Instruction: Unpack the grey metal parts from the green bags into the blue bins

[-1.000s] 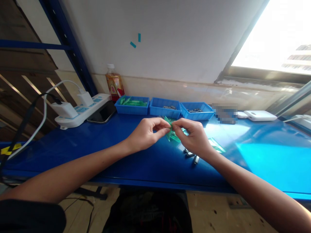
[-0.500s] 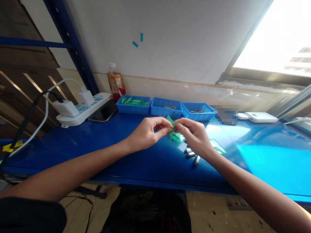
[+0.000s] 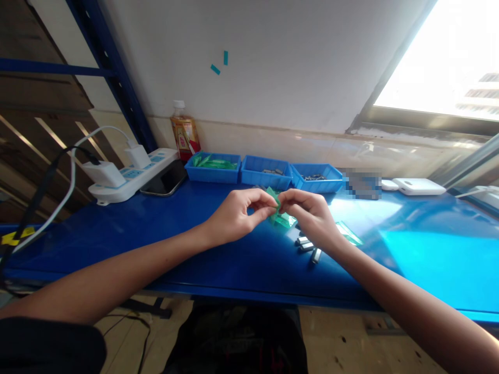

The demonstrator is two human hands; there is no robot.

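My left hand (image 3: 244, 212) pinches the edge of a small green plastic bag (image 3: 273, 195) between thumb and fingertips. Close against it, my right hand (image 3: 310, 213) has its thumb and fingers closed on the other side of the same bag. Beneath the hands, more green plastic bags (image 3: 286, 221) lie on the blue table. Several short metal pieces (image 3: 306, 245) rest just below my right hand, which partly covers them. Another green bag (image 3: 350, 234) lies behind my right wrist.
Along the wall stand a blue bin (image 3: 213, 174) of green bags and two blue bins (image 3: 265, 178) with small metal parts. To the left are a drink bottle (image 3: 184, 132), a phone (image 3: 166, 179) and a power strip (image 3: 134, 174). A white box (image 3: 421, 186) sits at the right.
The fingers of my right hand have shifted slightly on the green bag, and its upper edge sits a little lower. Both hands stay in nearly the same place.
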